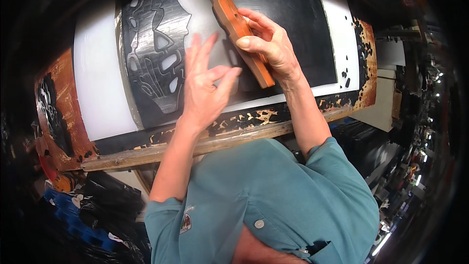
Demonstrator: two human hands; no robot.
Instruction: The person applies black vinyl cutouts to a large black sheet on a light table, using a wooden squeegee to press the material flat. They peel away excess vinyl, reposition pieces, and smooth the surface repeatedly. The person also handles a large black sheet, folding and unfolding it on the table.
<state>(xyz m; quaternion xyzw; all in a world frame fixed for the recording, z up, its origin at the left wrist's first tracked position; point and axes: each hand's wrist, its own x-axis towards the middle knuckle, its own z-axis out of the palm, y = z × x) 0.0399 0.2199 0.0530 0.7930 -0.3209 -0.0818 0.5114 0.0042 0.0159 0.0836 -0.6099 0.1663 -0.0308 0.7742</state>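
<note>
My right hand [273,46] grips a thick orange wooden board [232,17] by its right side, thumb on the near face. The board is tilted up on edge and has a wavy dark rim along its left, like a cutting die; its far face is hidden. My left hand [205,80] hovers left of the board, holding nothing visible, its fingers stretched out and slightly smeared by motion. Beneath both hands lies a black sheet [298,34], shiny and flat. Its left part carries cut outlines [161,44] with several openings showing white beneath.
A white board [97,78] lies under the black sheet. Small black scraps [346,74] are scattered at the right, with more along the wooden front edge [205,144]. Black cut-out pieces [51,112] lie at the far left. Black plastic bags [110,200] and a blue crate [73,220] stand below left.
</note>
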